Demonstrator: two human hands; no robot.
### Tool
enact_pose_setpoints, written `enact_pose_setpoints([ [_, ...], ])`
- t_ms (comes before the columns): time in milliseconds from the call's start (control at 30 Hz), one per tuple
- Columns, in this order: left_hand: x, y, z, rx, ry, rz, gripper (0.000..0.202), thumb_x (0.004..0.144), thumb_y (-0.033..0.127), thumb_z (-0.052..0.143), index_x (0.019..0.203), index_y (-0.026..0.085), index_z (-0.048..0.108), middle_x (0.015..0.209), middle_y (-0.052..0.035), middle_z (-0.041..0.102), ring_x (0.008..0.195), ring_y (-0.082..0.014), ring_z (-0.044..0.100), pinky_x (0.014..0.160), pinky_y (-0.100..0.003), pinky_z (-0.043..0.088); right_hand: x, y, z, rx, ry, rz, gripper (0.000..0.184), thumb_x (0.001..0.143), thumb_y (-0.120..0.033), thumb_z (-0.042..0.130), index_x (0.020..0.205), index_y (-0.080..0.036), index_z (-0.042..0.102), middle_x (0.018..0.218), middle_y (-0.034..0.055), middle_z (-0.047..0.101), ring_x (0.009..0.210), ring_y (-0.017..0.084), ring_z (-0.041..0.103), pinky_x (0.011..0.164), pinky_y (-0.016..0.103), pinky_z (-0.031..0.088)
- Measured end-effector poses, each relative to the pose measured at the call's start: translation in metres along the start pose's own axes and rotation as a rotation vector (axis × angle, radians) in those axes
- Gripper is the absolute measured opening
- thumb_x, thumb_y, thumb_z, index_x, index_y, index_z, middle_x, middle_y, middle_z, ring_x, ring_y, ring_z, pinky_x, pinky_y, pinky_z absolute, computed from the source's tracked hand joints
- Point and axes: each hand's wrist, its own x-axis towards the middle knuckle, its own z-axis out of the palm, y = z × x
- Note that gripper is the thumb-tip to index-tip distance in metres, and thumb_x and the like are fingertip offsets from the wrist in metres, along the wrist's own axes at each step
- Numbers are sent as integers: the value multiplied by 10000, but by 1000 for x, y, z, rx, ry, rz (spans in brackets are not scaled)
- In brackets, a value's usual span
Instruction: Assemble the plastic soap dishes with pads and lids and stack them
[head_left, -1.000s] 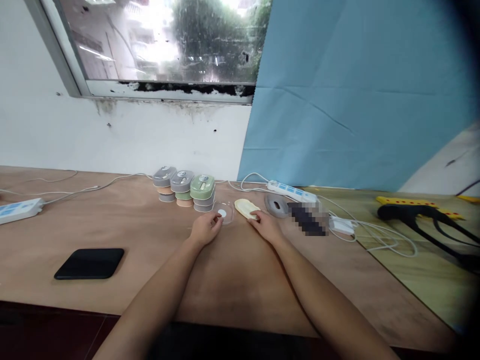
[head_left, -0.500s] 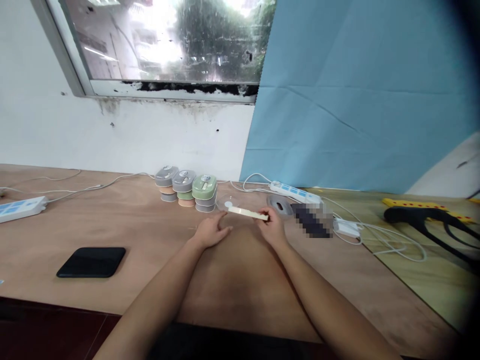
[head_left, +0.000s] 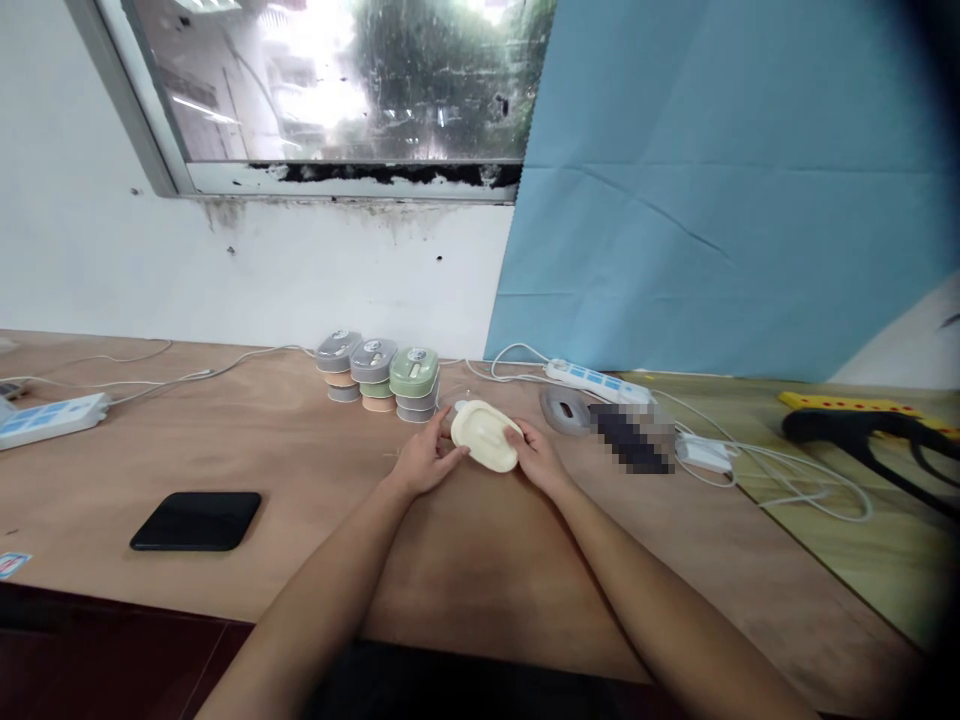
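Note:
A cream oval plastic dish (head_left: 480, 432), shallow with a raised shape in its middle, is held above the table with its broad face tilted towards me. My right hand (head_left: 541, 460) grips its right edge, the fingers over the face. At its left edge, my left hand (head_left: 426, 460) holds the rim between thumb and fingers. Just behind the dish lies a clear piece with a white round spot (head_left: 460, 405), partly hidden. A grey translucent oval lid (head_left: 565, 411) with a dark slot rests to the right of my right hand.
Stacked oval boxes in grey, green and orange (head_left: 414, 372) stand by the wall. A black phone (head_left: 196, 521) lies at left. Power strips (head_left: 600, 382) and white cables run along the back. A pixelated dark patch (head_left: 634, 438) and a black-handled tool (head_left: 840, 435) are at right.
The cream dish has turned from edge-on to show its broad face. My left hand has closed onto its left rim, while my right hand keeps hold of the right side.

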Motion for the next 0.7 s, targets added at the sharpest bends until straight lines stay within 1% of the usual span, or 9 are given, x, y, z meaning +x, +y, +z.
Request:
enact_pose_setpoints([
  [67, 0, -1, 0, -12, 11, -4, 701, 845, 473, 548, 1435, 184, 302, 786, -23, 675, 679, -184, 630, 657, -286, 471, -1, -1, -1, -34, -41, -6, 486, 850, -579, 486, 1088, -185, 640, 899, 51, 704, 733, 193, 635, 613, 279, 500],
  [200, 2, -7, 3, -51, 27, 5, 525, 872, 414, 506, 1355, 218, 445, 1027, -59, 694, 819, -197, 656, 752, -303, 492, -2, 0, 0, -93, -182, -5, 476, 851, -566, 491, 1080, -190, 673, 957, 40, 718, 822, 221, 652, 680, 298, 510],
  [267, 3, -11, 4, -47, 32, -17, 475, 870, 393, 500, 1308, 209, 503, 1081, -66, 688, 883, -209, 653, 793, -313, 492, 1, 3, -1, -147, -199, -12, 460, 847, -558, 502, 1075, -203, 685, 994, 41, 718, 866, 231, 653, 739, 320, 510],
  [300, 4, -12, 5, -36, 31, -29, 461, 867, 380, 500, 1293, 206, 522, 1093, -67, 687, 913, -216, 649, 812, -318, 490, 3, 6, -4, -190, -163, -18, 457, 845, -554, 506, 1084, -208, 685, 1019, 47, 714, 883, 233, 651, 770, 333, 506],
  [367, 5, -13, 4, -1, 12, -45, 433, 865, 355, 494, 1268, 209, 552, 1121, -67, 680, 977, -228, 635, 851, -324, 479, 9, 13, -12, -300, -20, -47, 461, 842, -544, 507, 1109, -208, 675, 1076, 71, 694, 911, 233, 638, 824, 359, 490],
  [433, 5, -12, 2, 48, -20, -64, 408, 874, 325, 469, 1256, 221, 567, 1139, -65, 675, 1018, -234, 623, 872, -327, 469, 16, 23, -24, -410, 139, -82, 467, 835, -532, 505, 1111, -193, 671, 1109, 100, 671, 932, 237, 620, 852, 383, 475],
  [500, 5, -10, 0, 113, -41, -107, 403, 883, 300, 442, 1263, 235, 561, 1138, -68, 675, 1035, -240, 618, 870, -333, 465, 22, 34, -39, -485, 249, -90, 468, 819, -512, 513, 1092, -168, 674, 1117, 125, 649, 964, 249, 599, 868, 407, 463],
  [600, 6, -8, -4, 222, -43, -235, 412, 893, 296, 418, 1284, 244, 537, 1139, -87, 673, 1039, -256, 619, 839, -341, 468, 28, 47, -60, -552, 395, -36, 483, 783, -485, 528, 1080, -134, 674, 1117, 152, 618, 982, 268, 579, 876, 442, 449],
  [700, 8, -7, -9, 309, -53, -352, 407, 900, 352, 414, 1268, 242, 547, 1107, -105, 682, 1006, -266, 632, 790, -335, 472, 31, 55, -73, -589, 503, 41, 494, 741, -461, 565, 1087, -125, 673, 1099, 163, 608, 973, 278, 575, 888, 453, 434],
])
